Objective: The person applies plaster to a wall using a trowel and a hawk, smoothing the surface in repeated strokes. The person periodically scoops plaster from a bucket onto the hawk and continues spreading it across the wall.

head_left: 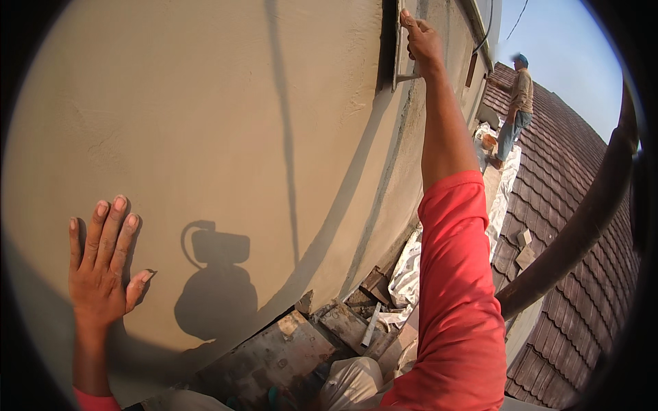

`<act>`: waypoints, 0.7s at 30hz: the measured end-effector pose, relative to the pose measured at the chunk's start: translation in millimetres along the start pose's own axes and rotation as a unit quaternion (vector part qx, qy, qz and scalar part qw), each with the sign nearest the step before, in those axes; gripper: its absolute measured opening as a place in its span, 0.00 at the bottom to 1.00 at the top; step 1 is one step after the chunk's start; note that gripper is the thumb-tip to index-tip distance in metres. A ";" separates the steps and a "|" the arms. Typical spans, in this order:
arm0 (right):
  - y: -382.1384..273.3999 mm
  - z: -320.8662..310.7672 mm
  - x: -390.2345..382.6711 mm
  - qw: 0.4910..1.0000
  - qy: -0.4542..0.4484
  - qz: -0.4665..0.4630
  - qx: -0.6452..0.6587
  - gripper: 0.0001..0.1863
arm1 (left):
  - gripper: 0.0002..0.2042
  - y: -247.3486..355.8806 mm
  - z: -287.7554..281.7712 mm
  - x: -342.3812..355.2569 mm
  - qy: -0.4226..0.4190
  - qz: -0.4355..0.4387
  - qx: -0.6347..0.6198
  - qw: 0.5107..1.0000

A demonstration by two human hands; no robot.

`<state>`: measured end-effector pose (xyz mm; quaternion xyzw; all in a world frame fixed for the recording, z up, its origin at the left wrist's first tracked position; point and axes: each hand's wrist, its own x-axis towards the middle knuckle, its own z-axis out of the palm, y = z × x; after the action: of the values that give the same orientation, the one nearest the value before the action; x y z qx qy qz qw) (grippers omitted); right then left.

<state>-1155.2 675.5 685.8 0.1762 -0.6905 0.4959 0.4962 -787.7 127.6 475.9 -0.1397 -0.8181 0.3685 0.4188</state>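
The wall [199, 137] in front of me is coated in smooth tan plaster. My left hand [103, 267] is open at the lower left, its fingers spread and its palm toward the plaster; the wall looks touched, though the palm side is hidden. High up, my right arm is stretched out and my right hand [423, 44] is closed round the handle of a plastering float [397, 55]. The float is seen nearly edge-on, upright, along the wall near its corner strip. Its working face is hidden.
Boards [274, 353] and rubble lie along the wall's foot, beside white sheeting [504, 198]. A dark curved pole [582, 240] crosses the right, before a tiled roof [569, 301]. Another person [521, 103] stands farther along the wall. My shadow falls on the plaster.
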 end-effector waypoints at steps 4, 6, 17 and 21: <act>5.4 -13.3 -20.8 0.993 -0.102 -0.053 -0.004 0.25 | 0.33 -1.6 3.1 -2.2 -0.006 0.000 0.013 1.000; 20.9 -18.2 -49.2 0.990 -0.129 -0.054 0.024 0.23 | 0.34 -1.6 4.8 -2.6 -0.014 -0.002 0.017 1.000; 63.9 16.3 -294.9 0.988 -0.142 0.039 0.046 0.22 | 0.36 -3.7 7.6 -2.0 -0.016 0.011 0.028 0.999; 49.9 37.2 -381.7 0.986 -0.130 0.100 0.038 0.23 | 0.35 -1.9 7.1 -0.5 -0.005 -0.003 0.017 1.000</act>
<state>-1040.9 570.8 331.5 0.1879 -0.7441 0.5415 0.3431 -792.9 122.6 474.3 -0.1279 -0.8140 0.3819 0.4185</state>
